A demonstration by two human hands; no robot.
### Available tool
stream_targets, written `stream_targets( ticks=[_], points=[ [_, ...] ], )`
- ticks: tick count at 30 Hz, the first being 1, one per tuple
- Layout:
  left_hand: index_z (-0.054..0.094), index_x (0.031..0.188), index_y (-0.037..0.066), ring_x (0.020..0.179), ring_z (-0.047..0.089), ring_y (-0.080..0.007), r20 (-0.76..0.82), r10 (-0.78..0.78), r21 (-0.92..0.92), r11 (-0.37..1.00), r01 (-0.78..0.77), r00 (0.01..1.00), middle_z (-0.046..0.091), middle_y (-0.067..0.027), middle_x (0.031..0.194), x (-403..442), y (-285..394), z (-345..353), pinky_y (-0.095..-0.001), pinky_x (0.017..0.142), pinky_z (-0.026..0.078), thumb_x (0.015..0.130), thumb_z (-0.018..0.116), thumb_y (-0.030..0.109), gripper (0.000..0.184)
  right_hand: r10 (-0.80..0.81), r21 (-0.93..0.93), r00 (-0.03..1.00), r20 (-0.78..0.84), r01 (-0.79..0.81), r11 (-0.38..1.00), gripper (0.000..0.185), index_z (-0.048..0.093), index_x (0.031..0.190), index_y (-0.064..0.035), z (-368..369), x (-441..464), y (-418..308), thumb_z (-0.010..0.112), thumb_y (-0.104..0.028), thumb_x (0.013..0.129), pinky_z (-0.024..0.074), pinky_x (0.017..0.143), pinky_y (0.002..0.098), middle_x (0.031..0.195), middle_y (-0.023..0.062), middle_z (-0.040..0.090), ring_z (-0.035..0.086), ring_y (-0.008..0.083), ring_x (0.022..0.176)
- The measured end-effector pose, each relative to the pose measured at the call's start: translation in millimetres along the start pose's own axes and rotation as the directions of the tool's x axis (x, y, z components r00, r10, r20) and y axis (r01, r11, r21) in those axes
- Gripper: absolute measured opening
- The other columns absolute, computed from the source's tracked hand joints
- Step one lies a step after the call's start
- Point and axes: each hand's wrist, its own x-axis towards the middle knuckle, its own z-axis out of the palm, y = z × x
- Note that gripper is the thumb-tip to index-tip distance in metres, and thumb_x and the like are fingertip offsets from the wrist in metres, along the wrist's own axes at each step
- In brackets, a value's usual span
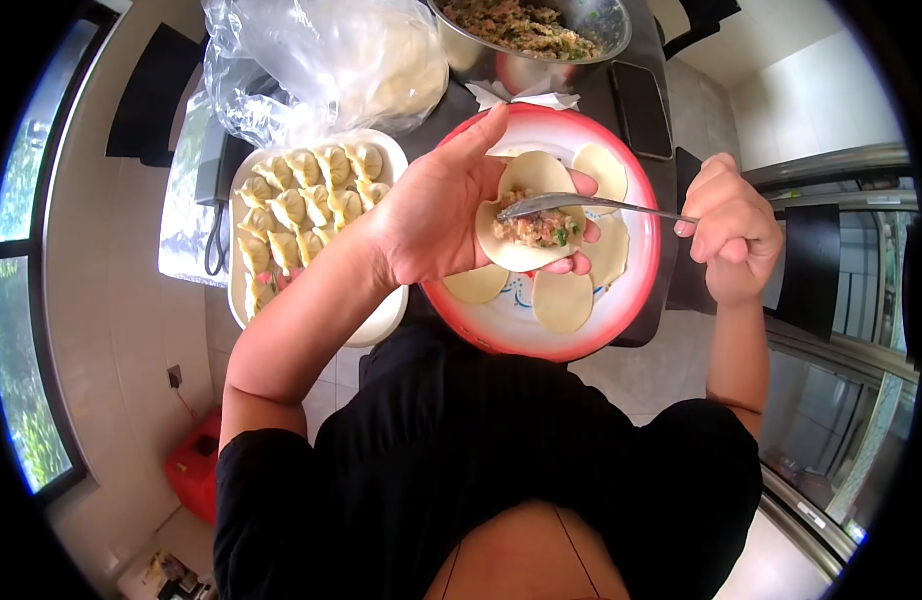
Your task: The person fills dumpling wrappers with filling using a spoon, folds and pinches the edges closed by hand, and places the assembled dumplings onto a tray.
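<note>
My left hand is palm up, with a round dumpling wrapper resting on its curled fingers. A mound of minced filling with green bits lies on that wrapper. In my right hand the fingers are closed round the handle of a metal spoon, whose bowl touches the filling. Below both is a white enamel plate with a red rim; several flat wrappers lie on it. My left forearm passes over part of a white tray holding rows of folded dumplings.
A metal bowl of filling stands at the back, beside a clear plastic bag. Near the table's right edge lies a dark phone. White tissue sits between bowl and plate. A red object is on the floor at left.
</note>
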Motion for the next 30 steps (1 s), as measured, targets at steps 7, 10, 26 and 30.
stream_targets(
  ticks=[7, 10, 26, 30],
  points=[
    [0.043, 0.136, -0.007, 0.116, 0.060, -0.0344, -0.035, -0.037, 0.089, 0.995, 0.040, 0.999, 0.056, -0.0218, 0.129, -6, -1, 3, -0.0471, 0.099, 0.051, 0.100, 0.030, 0.059, 0.075, 0.079, 0.162, 0.984, -0.158, -0.053, 0.985, 0.046, 0.050, 0.065, -0.0124, -11, -2, -5, 0.049, -0.045, 0.098, 0.0334, 0.062, 0.0309, 0.067, 0.0035, 0.055, 0.044, 0.0164, 0.059],
    [0.044, 0.135, -0.007, 0.115, 0.061, -0.0324, -0.028, -0.043, 0.058, 0.997, 0.044, 0.999, 0.057, -0.0213, 0.127, -6, -3, 4, -0.0450, 0.099, 0.052, 0.101, 0.029, 0.057, 0.074, 0.080, 0.124, 0.995, -0.054, -0.073, 0.990, 0.046, 0.051, 0.066, -0.0115, -11, 0, -7, 0.050, -0.044, 0.099, 0.0328, 0.062, 0.0295, 0.068, 0.0027, 0.054, 0.046, 0.0166, 0.061],
    [0.045, 0.136, -0.007, 0.117, 0.060, -0.0326, -0.058, -0.062, 0.061, 0.996, 0.065, 0.996, 0.058, -0.0240, 0.126, -13, -10, 5, -0.0392, 0.104, 0.047, 0.101, 0.022, 0.060, 0.079, 0.054, -0.058, 0.996, -0.069, -0.058, 0.997, 0.046, 0.048, 0.063, -0.0130, -3, -1, -14, 0.052, -0.044, 0.097, 0.0302, 0.066, 0.0344, 0.067, 0.0026, 0.054, 0.044, 0.0176, 0.059],
    [0.043, 0.138, -0.007, 0.119, 0.058, -0.0337, -0.056, -0.029, 0.067, 0.997, 0.033, 0.998, 0.057, -0.0249, 0.127, -16, -10, 8, -0.0400, 0.104, 0.046, 0.101, 0.020, 0.061, 0.080, 0.073, -0.019, 0.997, 0.007, -0.073, 0.997, 0.045, 0.056, 0.066, -0.0090, 3, 6, -21, 0.054, -0.042, 0.097, 0.0365, 0.064, 0.0312, 0.068, 0.0032, 0.057, 0.051, 0.0173, 0.062]
  ],
)
